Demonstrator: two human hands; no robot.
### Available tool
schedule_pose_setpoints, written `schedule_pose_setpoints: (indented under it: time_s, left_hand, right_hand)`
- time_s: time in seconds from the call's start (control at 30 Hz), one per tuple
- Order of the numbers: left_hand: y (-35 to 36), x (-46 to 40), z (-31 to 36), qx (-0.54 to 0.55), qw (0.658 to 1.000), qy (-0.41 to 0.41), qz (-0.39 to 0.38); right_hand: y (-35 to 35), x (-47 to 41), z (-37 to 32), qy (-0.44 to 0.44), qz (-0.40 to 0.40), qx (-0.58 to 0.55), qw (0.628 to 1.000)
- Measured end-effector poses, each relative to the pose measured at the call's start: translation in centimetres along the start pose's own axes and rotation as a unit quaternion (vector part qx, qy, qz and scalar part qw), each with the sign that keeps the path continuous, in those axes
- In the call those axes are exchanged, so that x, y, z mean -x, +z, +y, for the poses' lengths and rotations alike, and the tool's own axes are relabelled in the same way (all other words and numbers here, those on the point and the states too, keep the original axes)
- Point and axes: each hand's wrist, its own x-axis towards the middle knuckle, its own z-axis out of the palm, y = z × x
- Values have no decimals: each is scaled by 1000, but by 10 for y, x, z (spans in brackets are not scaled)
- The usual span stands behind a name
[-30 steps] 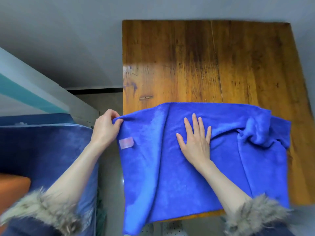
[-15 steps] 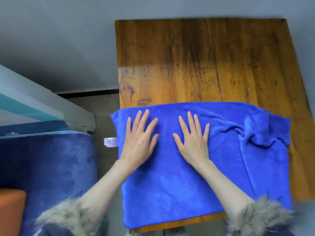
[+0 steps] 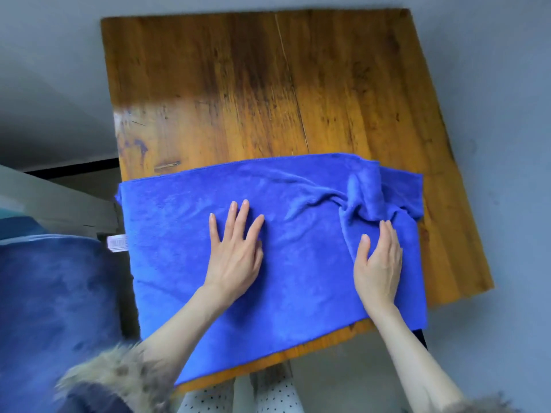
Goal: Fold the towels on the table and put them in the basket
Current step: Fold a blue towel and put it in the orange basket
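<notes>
A bright blue towel (image 3: 179,234) lies spread across the near half of a wooden table (image 3: 268,84), its left edge hanging past the table's side. A white label (image 3: 117,242) sticks out at that left edge. My left hand (image 3: 235,248) lies flat on the towel's middle, fingers apart. Toward the towel's right side, my right hand (image 3: 378,260) rests palm down, its fingertips touching a bunched, wrinkled fold (image 3: 363,198) near the far right corner. No basket is in view.
A dark blue upholstered seat (image 3: 53,293) stands left of the table, close to the towel's hanging edge. A pale ledge (image 3: 59,204) runs behind it. Grey floor surrounds the table. The far half of the tabletop is bare wood.
My left hand let go of the towel's left corner, pressed flat and slid right to the middle. My right hand slid from the middle to the wrinkled right side.
</notes>
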Motion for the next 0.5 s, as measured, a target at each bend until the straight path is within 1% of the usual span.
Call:
schedule_pose_setpoints:
  time_s: [0.07, 0.1, 0.17, 0.27, 0.37, 0.43, 0.5]
  left_hand:
    - [10, -2, 30, -4, 1000, 31, -6]
    - [16, -3, 44, -8, 999, 38, -10]
    - [27, -4, 65, -21, 999, 32, -20]
    - [41, -4, 75, -49, 999, 4, -18]
    - [51, -3, 72, -70, 997, 11, 2]
    - [54, -4, 71, -82, 996, 16, 19]
    - [55, -4, 72, -88, 996, 15, 28]
  right_hand:
    - [-7, -11, 22, 39, -33, -7, 999]
    - [-9, -16, 34, 45, -56, -3, 997]
    - [-14, -26, 54, 30, -91, 21, 995]
    - [-22, -50, 80, 4, -98, 65, 993]
    - [-31, -83, 103, -26, -105, 108, 988]
    - [-37, -103, 110, -47, -85, 96, 991]
    - [-41, -116, 112, -46, -14, 59, 997]
